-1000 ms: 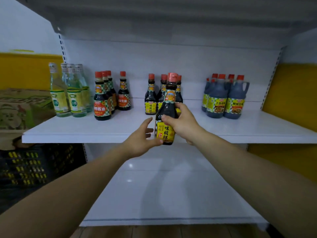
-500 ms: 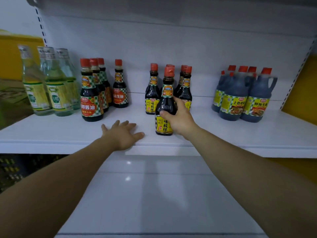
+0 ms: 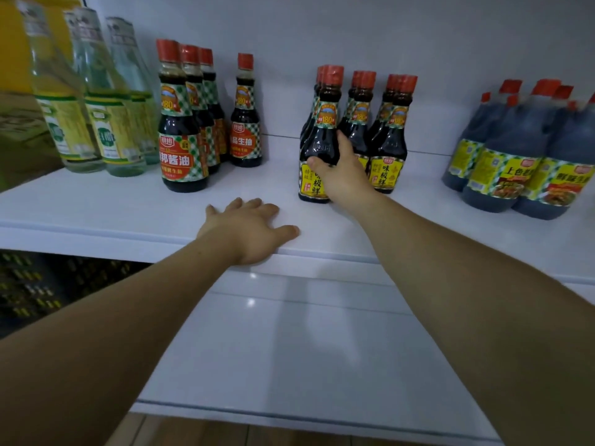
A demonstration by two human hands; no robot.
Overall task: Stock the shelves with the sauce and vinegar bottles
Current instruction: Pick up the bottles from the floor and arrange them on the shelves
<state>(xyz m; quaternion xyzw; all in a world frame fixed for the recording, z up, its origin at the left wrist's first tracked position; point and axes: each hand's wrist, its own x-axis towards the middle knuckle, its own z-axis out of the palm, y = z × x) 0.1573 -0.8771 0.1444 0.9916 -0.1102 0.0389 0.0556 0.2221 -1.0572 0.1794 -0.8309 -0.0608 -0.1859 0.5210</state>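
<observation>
Right hand: I see my right hand (image 3: 344, 180) clasped round the lower body of the held sauce bottle (image 3: 322, 141). The thumb lies across the front at the top of the yellow label, and the other fingers are hidden behind the glass.
Held sauce bottle: upright at the centre of the frame, dark with a red cap. Its base seems to sit on the upper shelf (image 3: 96, 204), at the front left of the yellow-label bottles (image 3: 388, 149) and just beside them.
Left hand: my left hand (image 3: 248, 228) lies palm down on the front lip of the upper shelf, fingers straight and spread, holding nothing. It is lower left of the held bottle and apart from it.
Red-label bottles: a front-to-back row (image 3: 182, 140) stands left of centre, with a single bottle (image 3: 245, 123) just right of it and further back.
Vinegar bottles: the clear ones with green-and-yellow labels (image 3: 106, 101) stand at the upper left, blurred.
Handled jugs: the dark jugs (image 3: 502, 156) cluster at the right edge.
Lower shelf: a white board (image 3: 289, 349) fills the lower middle, under my forearms.
Crate: a dark crate (image 3: 48, 284) shows under the upper shelf at the lower left, its contents unclear.
</observation>
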